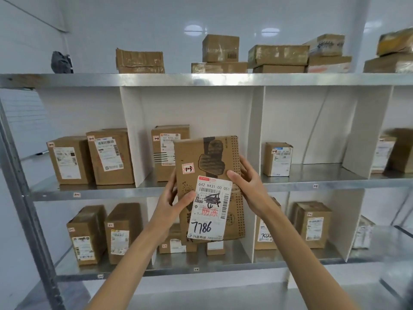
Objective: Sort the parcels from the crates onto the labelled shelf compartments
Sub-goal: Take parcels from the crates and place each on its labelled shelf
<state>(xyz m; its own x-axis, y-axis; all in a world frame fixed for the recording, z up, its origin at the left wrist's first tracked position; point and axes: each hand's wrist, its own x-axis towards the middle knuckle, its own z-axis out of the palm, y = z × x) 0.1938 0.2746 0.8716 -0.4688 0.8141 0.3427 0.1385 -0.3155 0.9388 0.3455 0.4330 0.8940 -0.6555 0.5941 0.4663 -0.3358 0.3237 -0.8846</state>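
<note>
I hold a flat brown cardboard parcel (207, 175) upright in front of the shelf's middle compartments. It carries a white shipping label with "7786" handwritten on it and a small red-edged tag reading "1-3". My left hand (173, 201) grips its left edge with the thumb on the label. My right hand (248, 183) grips the right edge, thumb on the front. The metal shelf (312, 179) stands behind, its white dividers forming compartments with small tags on the front rail.
Brown parcels stand in most compartments: two at the middle left (89, 159), one behind the held parcel (165, 142), one at the right (278, 158). More sit on the lower shelf (312, 223) and on top (220, 48). A grey upright post (24, 209) frames the left side.
</note>
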